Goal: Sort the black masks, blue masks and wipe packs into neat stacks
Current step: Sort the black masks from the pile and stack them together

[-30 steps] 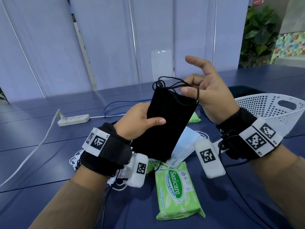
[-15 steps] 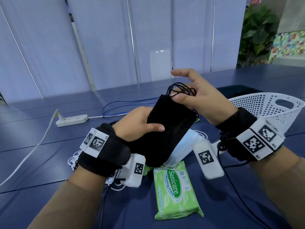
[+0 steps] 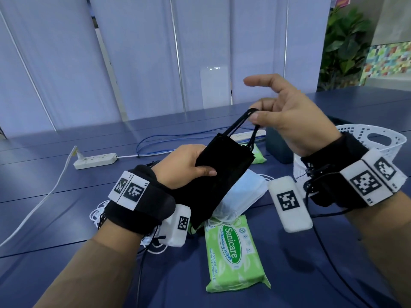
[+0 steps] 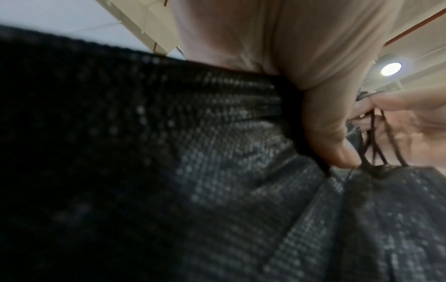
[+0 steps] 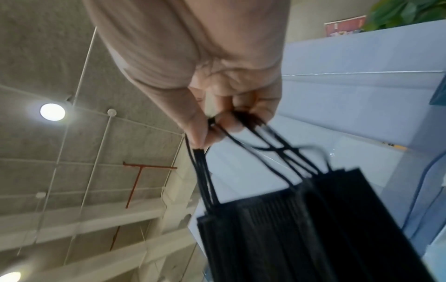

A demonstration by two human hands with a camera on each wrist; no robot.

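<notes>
A bundle of black masks (image 3: 219, 174) hangs tilted above the table. My left hand (image 3: 189, 166) grips it round its middle, thumb across the front. My right hand (image 3: 278, 121) pinches the black ear loops (image 3: 242, 123) at the upper end and holds them taut, index finger stretched out above. In the right wrist view the loops (image 5: 243, 145) run from my fingertips down to the black masks (image 5: 301, 225). The left wrist view is filled by black mask fabric (image 4: 193, 171). Light blue masks (image 3: 242, 194) lie on the table under the bundle. A green wipe pack (image 3: 233, 252) lies near me, another green pack (image 3: 259, 155) behind.
A white perforated basket (image 3: 378, 141) stands at the right, with a dark box (image 3: 278, 145) beside it. Two white power strips (image 3: 95, 161) with cables lie further back. White mask loops (image 3: 97, 212) show beneath my left wrist. The table top (image 3: 55, 252) is dark blue.
My right hand has moved up and to the right, pulling the bunched ear loops out straight. The black bundle has tilted lower and flatter in my left hand.
</notes>
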